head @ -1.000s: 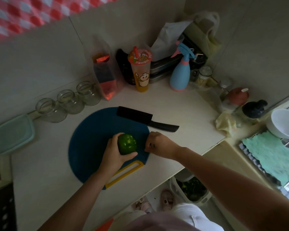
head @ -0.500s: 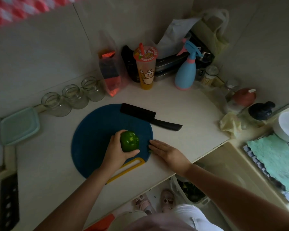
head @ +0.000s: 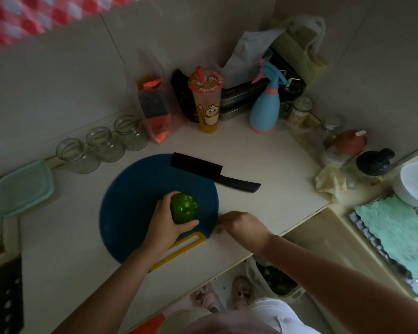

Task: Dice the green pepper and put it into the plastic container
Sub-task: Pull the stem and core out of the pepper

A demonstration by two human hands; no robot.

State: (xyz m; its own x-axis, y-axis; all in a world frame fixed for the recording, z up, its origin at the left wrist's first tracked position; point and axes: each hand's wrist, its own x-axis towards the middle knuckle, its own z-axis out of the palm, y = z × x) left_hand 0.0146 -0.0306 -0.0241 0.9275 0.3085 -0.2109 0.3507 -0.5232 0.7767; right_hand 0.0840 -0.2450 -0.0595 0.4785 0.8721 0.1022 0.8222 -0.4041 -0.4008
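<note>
Blue cutting board (head: pixel 130 201) mid-frame, mint-lidded plastic container (head: pixel 24 188) far left, black cleaver (head: pixel 203 168) on the board's upper right rim. Left hand (head: pixel 165 226) wraps the whole green pepper (head: pixel 184 208) on the board; right hand (head: pixel 242 225) curls at its lower right edge, grip unclear. Best pin the pepper firm, then take the cleaver's handle

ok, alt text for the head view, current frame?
Seen from above, a person's left hand grips a green pepper on a round blue cutting board, while the right hand sits on the counter at the board's right edge. A black knife lies untouched across the board's far edge, and a teal plastic container sits at far left.
</note>
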